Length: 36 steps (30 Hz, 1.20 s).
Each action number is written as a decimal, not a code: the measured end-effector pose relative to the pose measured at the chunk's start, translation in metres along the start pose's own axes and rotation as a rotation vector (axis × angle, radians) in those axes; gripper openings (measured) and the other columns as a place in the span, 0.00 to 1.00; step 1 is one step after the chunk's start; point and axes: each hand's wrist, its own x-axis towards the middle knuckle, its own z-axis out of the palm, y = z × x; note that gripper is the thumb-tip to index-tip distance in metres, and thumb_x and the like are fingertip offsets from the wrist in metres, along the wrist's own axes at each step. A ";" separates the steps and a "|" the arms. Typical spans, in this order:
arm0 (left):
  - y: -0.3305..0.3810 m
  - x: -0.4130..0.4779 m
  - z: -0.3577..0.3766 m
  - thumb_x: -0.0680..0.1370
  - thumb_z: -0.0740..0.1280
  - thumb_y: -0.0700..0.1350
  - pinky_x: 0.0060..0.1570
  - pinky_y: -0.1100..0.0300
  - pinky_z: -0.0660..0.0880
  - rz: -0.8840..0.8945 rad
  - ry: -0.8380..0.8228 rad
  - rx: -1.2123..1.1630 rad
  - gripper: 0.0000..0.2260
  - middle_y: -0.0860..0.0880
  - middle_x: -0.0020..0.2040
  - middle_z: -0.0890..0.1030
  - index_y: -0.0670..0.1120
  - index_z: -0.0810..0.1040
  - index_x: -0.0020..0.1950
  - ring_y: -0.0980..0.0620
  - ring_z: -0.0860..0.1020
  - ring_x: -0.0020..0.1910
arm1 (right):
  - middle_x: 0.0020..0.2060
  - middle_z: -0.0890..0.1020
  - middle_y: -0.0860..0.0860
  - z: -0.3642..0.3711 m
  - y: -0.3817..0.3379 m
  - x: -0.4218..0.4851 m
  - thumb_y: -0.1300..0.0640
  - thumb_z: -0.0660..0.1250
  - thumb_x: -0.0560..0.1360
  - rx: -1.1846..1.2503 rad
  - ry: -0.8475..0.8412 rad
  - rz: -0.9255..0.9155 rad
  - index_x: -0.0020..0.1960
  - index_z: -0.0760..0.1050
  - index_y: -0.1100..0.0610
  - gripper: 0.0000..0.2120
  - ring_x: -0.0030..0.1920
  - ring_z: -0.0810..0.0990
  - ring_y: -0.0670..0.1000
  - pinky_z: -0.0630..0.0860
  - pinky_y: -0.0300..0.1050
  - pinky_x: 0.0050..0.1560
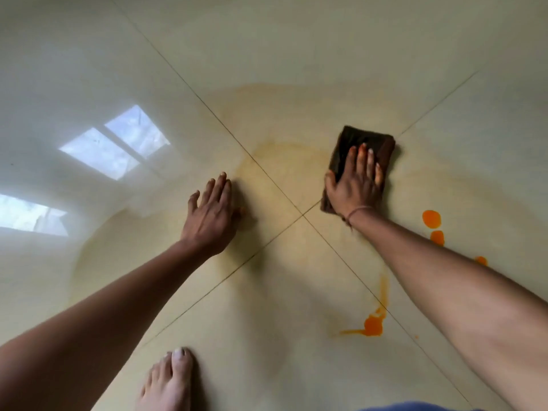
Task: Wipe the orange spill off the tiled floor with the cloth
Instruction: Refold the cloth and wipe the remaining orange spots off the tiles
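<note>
The tiled floor (pixel 296 54), glossy and cream, is filling the view, with four tiles meeting at a grout crossing (pixel 303 215) between your two hands. A window reflection (pixel 118 143) is lying on the tile to the left. You are reaching both forearms forward and down, hands well apart. Your bare foot (pixel 169 381) is standing at the near edge. Your left hand (pixel 212 216) is resting flat on the floor left of the crossing, fingers straight and pointing away from you, holding nothing. Your right hand (pixel 354 182) is pressing palm-down on the cloth (pixel 355 137), fingers straight and spread across it rather than curled round it. The cloth, a dark brown folded rectangle, is lying flat on the far-right tile just beyond the crossing. Its long axis is running away from you and leaning slightly right, and its far end is showing past your fingertips. A pale orange film is surrounding it, and bare tile is lying open on every side. The orange spill (pixel 373 325) is sitting as a thick blob near your right forearm, with smaller drops (pixel 431 218) to the right of your wrist. A thin wrist thread (pixel 357 210) is circling your right wrist.
</note>
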 end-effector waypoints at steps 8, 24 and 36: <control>-0.081 -0.003 -0.016 0.83 0.51 0.49 0.73 0.46 0.48 -0.128 0.015 -0.020 0.26 0.46 0.79 0.50 0.44 0.50 0.79 0.46 0.50 0.78 | 0.78 0.55 0.56 0.017 -0.104 -0.084 0.40 0.52 0.75 -0.049 -0.214 -0.765 0.78 0.53 0.59 0.37 0.77 0.53 0.54 0.49 0.53 0.76; -0.121 -0.005 -0.003 0.80 0.46 0.44 0.72 0.53 0.53 0.022 0.071 -0.087 0.26 0.46 0.79 0.54 0.43 0.53 0.78 0.47 0.54 0.77 | 0.76 0.60 0.58 0.024 -0.107 -0.054 0.40 0.52 0.73 -0.058 -0.173 -0.786 0.77 0.58 0.60 0.38 0.76 0.58 0.57 0.55 0.55 0.72; -0.095 -0.003 0.003 0.82 0.47 0.45 0.73 0.52 0.50 -0.124 0.080 -0.128 0.25 0.46 0.79 0.49 0.42 0.49 0.79 0.46 0.49 0.78 | 0.76 0.60 0.59 0.024 -0.136 -0.007 0.41 0.52 0.74 0.002 -0.090 -0.565 0.77 0.58 0.61 0.37 0.76 0.59 0.58 0.54 0.56 0.74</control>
